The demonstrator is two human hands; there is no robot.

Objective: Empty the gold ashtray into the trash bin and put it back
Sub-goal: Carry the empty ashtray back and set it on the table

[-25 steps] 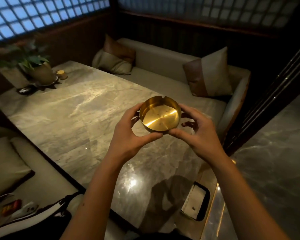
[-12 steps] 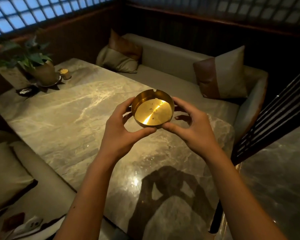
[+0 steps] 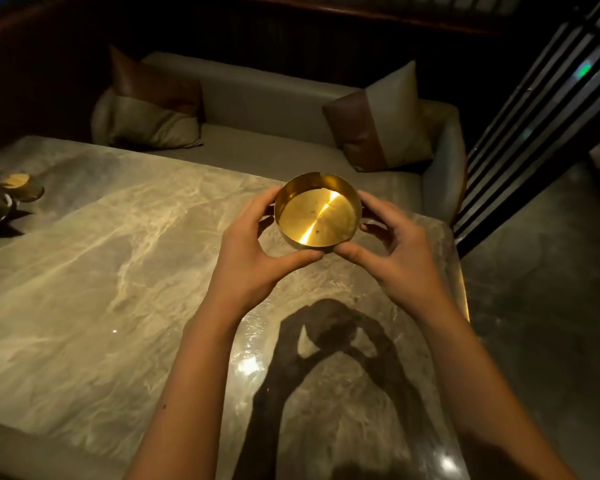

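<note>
both hands [image 3: 253, 258] [image 3: 400, 252] are clasping the round, shiny gold ashtray [image 3: 317, 216] above the veined marble worktop [image 3: 101, 271].

Ashtray [image 3: 317, 216] – polished gold metal; table [image 3: 94, 271] – glossy veined marble; cushions [image 3: 381, 119] – matt cloth.

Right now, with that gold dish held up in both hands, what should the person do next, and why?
Probably lower the gold ashtray straight down onto the marble table. It looks nearly empty, with only a few dark specks on its floor, so the emptying seems done. The left hand and right hand hold it upright above the table's near right part, and its shadow falls on bare marble.
</note>
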